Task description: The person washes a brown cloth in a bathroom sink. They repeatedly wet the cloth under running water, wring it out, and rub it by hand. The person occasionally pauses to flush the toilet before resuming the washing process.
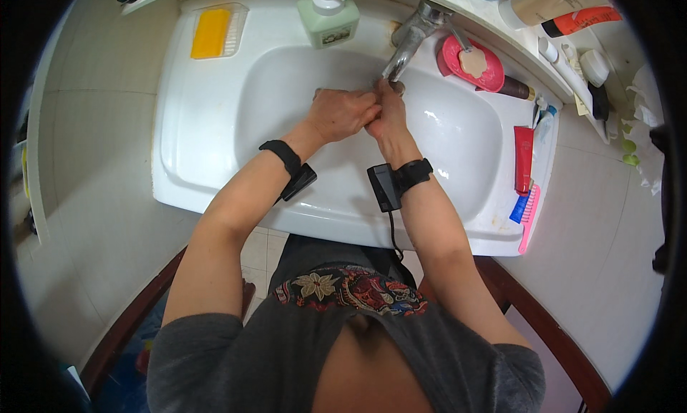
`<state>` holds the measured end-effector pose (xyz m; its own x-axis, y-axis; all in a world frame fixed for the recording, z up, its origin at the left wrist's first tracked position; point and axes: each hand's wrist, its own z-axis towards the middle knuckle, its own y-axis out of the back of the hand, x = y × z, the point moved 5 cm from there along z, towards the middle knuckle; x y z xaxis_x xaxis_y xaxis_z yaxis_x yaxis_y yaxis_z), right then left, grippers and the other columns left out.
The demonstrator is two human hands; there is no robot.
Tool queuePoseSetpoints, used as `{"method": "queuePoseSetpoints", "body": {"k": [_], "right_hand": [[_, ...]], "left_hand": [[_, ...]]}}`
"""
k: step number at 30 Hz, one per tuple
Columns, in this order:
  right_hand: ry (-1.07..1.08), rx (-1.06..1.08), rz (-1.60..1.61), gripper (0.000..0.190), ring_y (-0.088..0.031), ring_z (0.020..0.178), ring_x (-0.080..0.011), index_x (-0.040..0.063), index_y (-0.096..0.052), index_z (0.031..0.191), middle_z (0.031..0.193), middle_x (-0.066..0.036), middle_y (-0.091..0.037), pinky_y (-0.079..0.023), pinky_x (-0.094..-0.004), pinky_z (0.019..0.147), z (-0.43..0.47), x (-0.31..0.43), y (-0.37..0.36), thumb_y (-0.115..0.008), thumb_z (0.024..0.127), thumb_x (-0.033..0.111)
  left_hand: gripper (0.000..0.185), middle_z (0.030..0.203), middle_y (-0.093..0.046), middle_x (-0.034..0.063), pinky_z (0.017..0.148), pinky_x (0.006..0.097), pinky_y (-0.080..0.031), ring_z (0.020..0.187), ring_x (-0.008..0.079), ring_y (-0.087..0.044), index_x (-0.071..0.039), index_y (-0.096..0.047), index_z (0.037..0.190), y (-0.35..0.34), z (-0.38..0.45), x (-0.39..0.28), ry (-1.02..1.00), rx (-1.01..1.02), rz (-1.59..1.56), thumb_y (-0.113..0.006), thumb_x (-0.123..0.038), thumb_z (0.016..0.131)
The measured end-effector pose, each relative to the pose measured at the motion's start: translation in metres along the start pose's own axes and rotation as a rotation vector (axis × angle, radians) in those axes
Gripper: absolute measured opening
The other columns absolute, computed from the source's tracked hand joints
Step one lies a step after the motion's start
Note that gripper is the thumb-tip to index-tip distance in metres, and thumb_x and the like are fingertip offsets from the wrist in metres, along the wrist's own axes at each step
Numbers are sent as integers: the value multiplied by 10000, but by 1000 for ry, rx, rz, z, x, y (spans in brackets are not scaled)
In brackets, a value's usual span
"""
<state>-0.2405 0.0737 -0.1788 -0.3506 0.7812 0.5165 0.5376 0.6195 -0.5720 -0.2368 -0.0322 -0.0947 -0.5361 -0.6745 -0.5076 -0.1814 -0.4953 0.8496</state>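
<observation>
Under the spout of a chrome faucet (405,51), both of my hands meet above the basin of a white ceramic sink (322,185). My left hand (343,112) comes in from the left, its fingers curled against the other palm. Just below the spout tip is my right hand (390,110), its fingers partly hidden by the spout and the left hand. Whether anything lies between the hands cannot be told. A black strap with a small box is on each wrist. Behind the basin stands a pale green pump bottle (330,24).
A yellow sponge (210,33) lies in a clear tray at the back left. Right of the faucet, a pink soap dish (496,72) holds pale soap. A red tube (523,158) and a pink comb (530,220) lie on the right rim. A cluttered shelf (483,10) runs behind.
</observation>
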Motion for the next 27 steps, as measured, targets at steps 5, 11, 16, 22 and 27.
{"method": "queuePoseSetpoints", "body": {"k": [5,11,16,22,27], "right_hand": [[-330,113,96,672,-536,958,-225,23,-518,1191,1099,-113,-539,-444,-362,891,-52,6,-25,-470,893,623],[-239,281,-55,776,-528,1123,-233,-7,-514,1214,1221,-169,-529,-421,-364,935,-35,0,-4,-455,863,682],[11,138,-740,506,-589,911,-215,-14,-588,1138,1132,-143,-563,-492,-349,796,-32,19,26,-604,875,418],[638,39,-1190,379,-594,875,-239,28,-652,1077,975,-123,-584,-493,-351,775,-44,36,12,-735,734,166],[765,49,-1334,312,-573,917,-299,52,-654,983,955,-126,-570,-477,-393,793,-46,44,0,-745,706,163]], "left_hand": [[233,956,-646,126,762,420,-505,891,342,-621,-71,-632,990,19,-13,58,404,135,8,-561,-219,823],[384,1078,-599,146,867,390,-475,998,305,-592,-12,-600,1099,-14,-8,45,142,-23,-346,-672,-218,783],[284,999,-631,154,800,363,-467,917,287,-596,26,-629,1009,-20,7,53,264,301,-444,-608,-207,847],[352,777,-615,113,671,305,-440,702,165,-515,24,-637,939,19,22,27,326,147,-754,-551,-314,897],[339,799,-588,12,710,251,-424,772,94,-468,35,-631,976,33,30,12,351,129,-827,-530,-288,954]]}}
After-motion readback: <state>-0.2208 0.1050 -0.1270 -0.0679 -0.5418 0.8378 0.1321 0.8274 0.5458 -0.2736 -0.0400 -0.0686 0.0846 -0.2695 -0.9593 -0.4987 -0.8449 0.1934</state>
